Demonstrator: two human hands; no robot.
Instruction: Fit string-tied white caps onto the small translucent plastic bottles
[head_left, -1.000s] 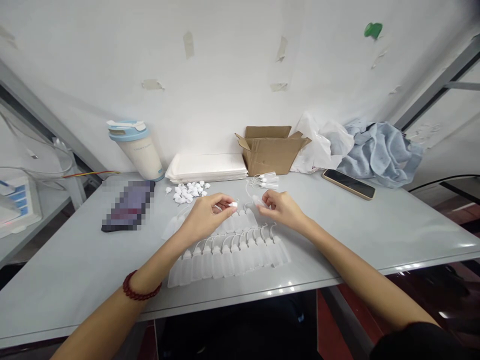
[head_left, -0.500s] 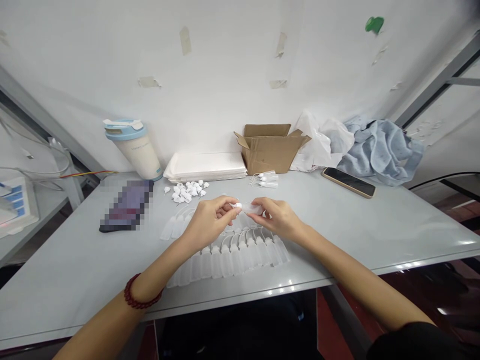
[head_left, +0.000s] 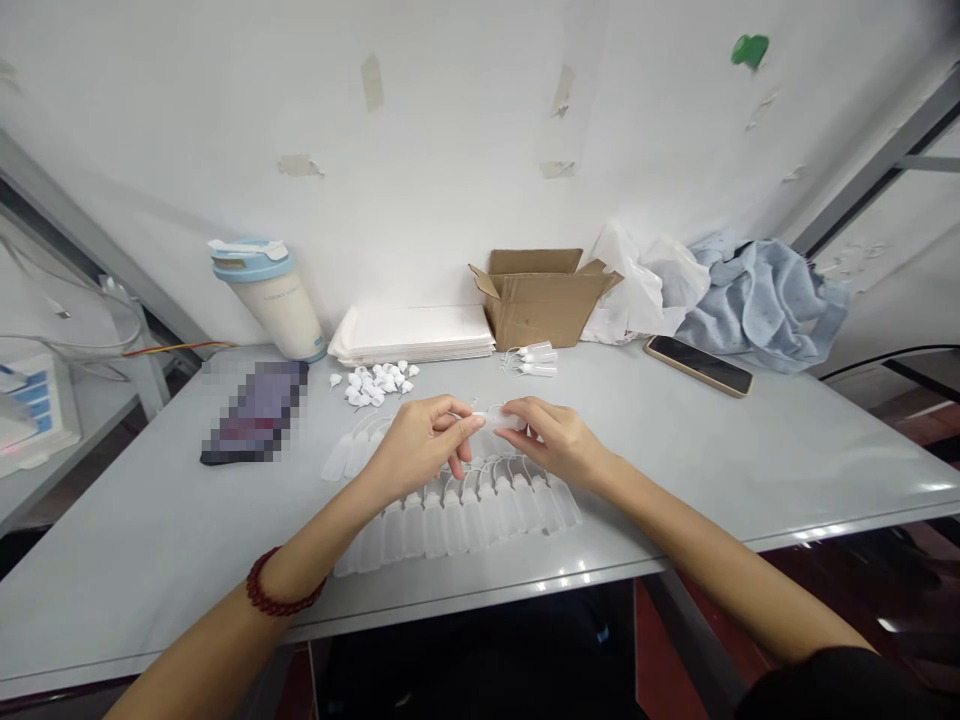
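Just above the table, a small translucent squeeze bottle [head_left: 496,419] lies sideways between my hands. My right hand [head_left: 559,437] pinches its body from the right. My left hand [head_left: 429,440] closes thumb and index finger on the bottle's white cap end, mostly hidden by the fingertips. Below them, several similar bottles [head_left: 454,522] with thin curved spouts lie side by side near the table's front edge. More such bottles [head_left: 341,455] lie behind, partly covered by my left hand. A heap of small white caps [head_left: 379,382] sits beyond that hand.
Along the wall stand a blue-lidded tumbler [head_left: 277,305], a stack of white sheets or trays [head_left: 412,335], an open cardboard box [head_left: 540,310], a plastic bag [head_left: 637,285] and blue cloth [head_left: 769,305]. A few bottles [head_left: 536,368] lie before the box. A phone [head_left: 697,365] rests right; a pixelated dark object [head_left: 255,412] left.
The fingers of my left hand have shifted around the cap, covering more of it, and its lower fingers have dropped slightly. My right hand keeps its grip on the bottle.
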